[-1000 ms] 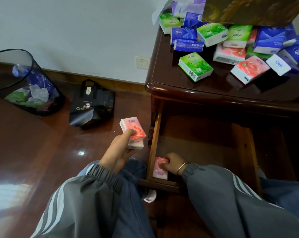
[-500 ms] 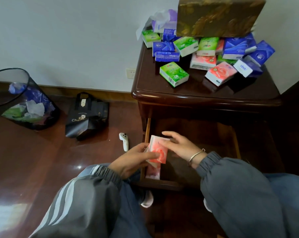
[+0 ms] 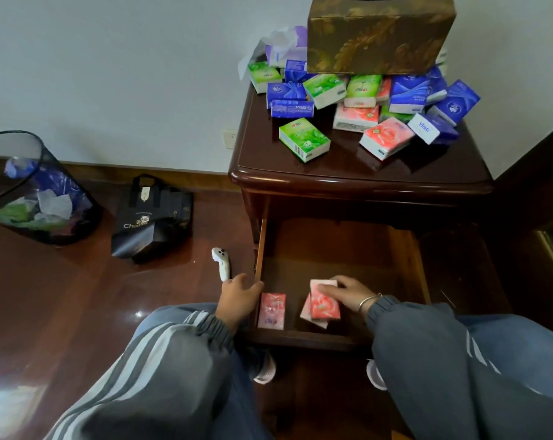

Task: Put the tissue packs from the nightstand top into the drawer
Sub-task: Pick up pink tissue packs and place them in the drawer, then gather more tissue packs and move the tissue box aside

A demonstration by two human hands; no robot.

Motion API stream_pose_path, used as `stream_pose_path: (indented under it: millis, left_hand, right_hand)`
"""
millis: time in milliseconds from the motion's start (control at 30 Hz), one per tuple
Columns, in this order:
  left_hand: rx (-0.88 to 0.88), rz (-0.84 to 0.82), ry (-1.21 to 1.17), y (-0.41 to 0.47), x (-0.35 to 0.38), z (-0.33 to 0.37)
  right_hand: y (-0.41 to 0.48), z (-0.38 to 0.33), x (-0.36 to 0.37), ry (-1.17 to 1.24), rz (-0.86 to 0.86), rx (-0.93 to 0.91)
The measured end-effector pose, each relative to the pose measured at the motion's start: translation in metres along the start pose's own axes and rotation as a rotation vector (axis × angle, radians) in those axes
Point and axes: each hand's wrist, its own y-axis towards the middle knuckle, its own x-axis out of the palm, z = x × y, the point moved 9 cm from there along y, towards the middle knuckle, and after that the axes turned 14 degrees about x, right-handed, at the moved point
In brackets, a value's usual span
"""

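The nightstand's drawer stands pulled open. My right hand is inside it, fingers curled over a pink tissue pack that leans on another pink pack beneath it. One more pink pack lies flat near the drawer's left wall. My left hand holds nothing and rests against that left wall. On the nightstand top several green, blue and pink packs lie in a heap, with a green pack and a pink pack nearest the front.
A gold-patterned tissue box sits on the heap at the back. On the floor to the left are a white controller, a black paper bag and a mesh waste bin. My knees flank the drawer front.
The pink pack went from my left hand to my right, which lowered it into the drawer. My left hand let go and moved to the drawer's left wall.
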Motion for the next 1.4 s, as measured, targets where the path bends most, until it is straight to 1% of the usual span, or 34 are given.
stream_pose_path:
  millis: [67,167,200,333,400,500,600,733,833,867,900,967,1033,1100,1133,1167,1200,1267,1333,1400]
  left_hand:
    - [-0.023,-0.018,-0.002,0.0,0.006,-0.003]
    - [0.023,-0.041,-0.004,0.0,0.015,0.001]
    - [0.031,-0.042,0.005,0.0,0.015,0.002]
    - [0.03,-0.064,-0.007,0.003,0.014,0.0]
    - [0.021,-0.073,-0.031,0.005,0.016,-0.002]
    - [0.022,-0.055,-0.036,0.009,0.017,-0.004]
    - [0.004,-0.063,-0.048,0.01,0.018,-0.007]
    - [-0.009,-0.105,-0.063,0.009,0.021,-0.007]
    - [-0.008,-0.102,-0.045,0.01,0.02,-0.008]
    - [-0.015,-0.102,-0.041,0.011,0.02,-0.01]
    - [-0.022,-0.106,-0.04,0.011,0.021,-0.012]
    - [-0.025,-0.112,-0.037,0.01,0.021,-0.011]
    - [0.003,-0.068,0.024,0.011,0.012,-0.005]
    - [0.044,0.035,0.068,0.012,-0.005,0.006]
    - [0.078,0.092,0.07,0.011,-0.015,0.015]
    - [0.129,0.154,0.077,0.011,-0.025,0.026]
    - [0.191,0.223,0.089,0.009,-0.037,0.04]
    - [0.316,0.365,0.095,0.001,-0.062,0.072]
    - [0.454,0.455,0.079,-0.008,-0.08,0.109]
    - [0.585,0.499,0.103,-0.017,-0.088,0.147]
  right_hand:
    - [0.01,0.003,0.018,-0.097,-0.025,0.012]
    - [0.026,0.007,0.046,-0.127,-0.053,0.036]
    - [0.031,0.009,0.05,-0.149,-0.028,0.051]
    - [0.042,0.019,0.044,-0.241,0.171,0.123]
    - [0.042,0.024,0.046,-0.221,0.183,0.148]
    - [0.039,0.024,0.059,-0.25,0.105,0.141]
    - [0.034,0.01,0.071,-0.394,0.057,0.044]
    - [0.026,0.0,0.07,-0.549,0.037,-0.003]
    - [0.017,0.004,0.071,-0.505,-0.09,0.021]
    - [0.011,0.005,0.07,-0.479,-0.12,0.036]
    - [0.005,0.003,0.066,-0.471,-0.116,0.037]
    - [-0.012,-0.009,0.049,-0.488,-0.04,-0.002]
    - [-0.04,-0.026,0.028,-0.538,0.013,-0.099]
    - [-0.079,-0.049,-0.005,-0.533,0.084,-0.274]
    - [-0.102,-0.062,-0.029,-0.493,0.155,-0.379]
    - [-0.125,-0.076,-0.057,-0.436,0.259,-0.487]
    - [-0.147,-0.087,-0.089,-0.374,0.398,-0.588]
    - [-0.181,-0.1,-0.152,-0.261,0.715,-0.722]
    - [-0.189,-0.103,-0.204,-0.184,0.946,-0.715]
    - [-0.175,-0.104,-0.238,-0.163,1.051,-0.631]
